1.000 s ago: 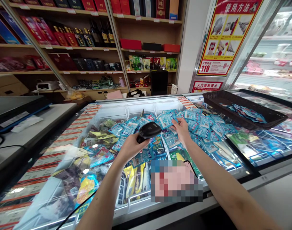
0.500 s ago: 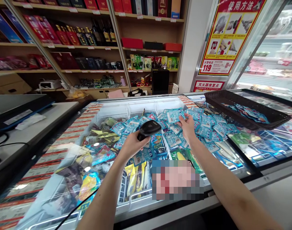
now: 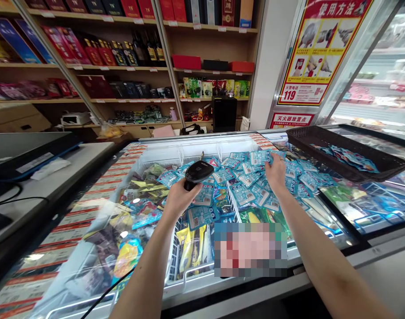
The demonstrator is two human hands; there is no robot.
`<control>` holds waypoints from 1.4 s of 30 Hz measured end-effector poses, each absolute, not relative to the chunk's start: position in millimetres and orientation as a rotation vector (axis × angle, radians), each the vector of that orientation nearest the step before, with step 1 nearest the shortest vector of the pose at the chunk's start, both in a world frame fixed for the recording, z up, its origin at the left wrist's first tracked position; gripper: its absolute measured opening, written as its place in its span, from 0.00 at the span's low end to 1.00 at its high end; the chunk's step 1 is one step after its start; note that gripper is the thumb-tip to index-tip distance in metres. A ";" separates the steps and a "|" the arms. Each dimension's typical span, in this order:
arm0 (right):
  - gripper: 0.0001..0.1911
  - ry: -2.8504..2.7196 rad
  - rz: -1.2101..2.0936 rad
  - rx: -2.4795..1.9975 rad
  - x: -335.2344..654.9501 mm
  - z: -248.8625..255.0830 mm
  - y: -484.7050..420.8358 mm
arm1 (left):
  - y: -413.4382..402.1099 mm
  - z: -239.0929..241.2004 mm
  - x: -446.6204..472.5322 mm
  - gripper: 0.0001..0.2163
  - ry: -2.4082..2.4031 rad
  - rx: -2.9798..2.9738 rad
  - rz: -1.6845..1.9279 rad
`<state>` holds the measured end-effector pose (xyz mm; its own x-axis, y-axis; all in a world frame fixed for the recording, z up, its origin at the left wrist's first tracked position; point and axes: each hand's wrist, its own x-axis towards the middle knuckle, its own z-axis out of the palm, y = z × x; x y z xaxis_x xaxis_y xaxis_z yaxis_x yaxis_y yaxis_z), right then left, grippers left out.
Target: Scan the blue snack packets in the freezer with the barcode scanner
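Observation:
A black handheld barcode scanner (image 3: pixel 199 170) is gripped in my left hand (image 3: pixel 182 197), its head tilted over the chest freezer. My right hand (image 3: pixel 276 173) is closed at the edge of a small blue packet (image 3: pixel 260 157) among the packets at the back of the freezer; its fingertips are partly hidden. Many more blue packets (image 3: pixel 244 194) lie in an overlapping spread on the freezer glass in front of and between my hands. A few loose ones (image 3: pixel 202 217) lie nearer me, below the scanner.
A dark woven tray (image 3: pixel 385 175) holding several blue packets (image 3: pixel 350 158) stands at the right. A blurred-out patch (image 3: pixel 250 250) covers something on the front edge. The scanner's cable (image 3: pixel 109 290) runs down left. Behind stand shelves (image 3: pixel 129 66); a counter (image 3: pixel 92 155) is at left.
My right hand has moved to the right across the packets, with a blue packet at its fingers. My left hand and the scanner have shifted slightly to the left and tilted.

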<state>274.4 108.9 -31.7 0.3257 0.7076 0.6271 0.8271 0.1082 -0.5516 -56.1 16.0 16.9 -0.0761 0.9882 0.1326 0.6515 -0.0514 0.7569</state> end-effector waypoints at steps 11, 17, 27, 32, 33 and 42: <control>0.18 -2.157 -0.109 -1.433 205.4 -11.2 86.1 | 16.1 14.0 -59.9 0.19 1.778 1.785 0.945; 0.28 -2.403 0.010 -1.422 166.1 -22.6 93.0 | 13.1 17.3 -59.8 0.18 1.800 1.784 0.942; 0.22 -2.296 0.259 -1.419 158.3 -20.9 94.0 | 15.9 13.6 -60.3 0.19 1.747 1.813 0.940; 0.35 -2.221 0.234 -1.533 153.3 -22.0 94.3 | 15.0 16.0 -58.1 0.19 1.784 1.829 0.898; 0.37 -2.192 0.291 -1.504 155.4 -22.4 95.8 | 15.0 16.5 -57.6 0.19 1.785 1.824 0.895; 0.20 -1.444 0.635 -1.169 210.8 -29.5 100.9 | 14.2 22.1 -51.5 0.18 1.728 1.880 0.834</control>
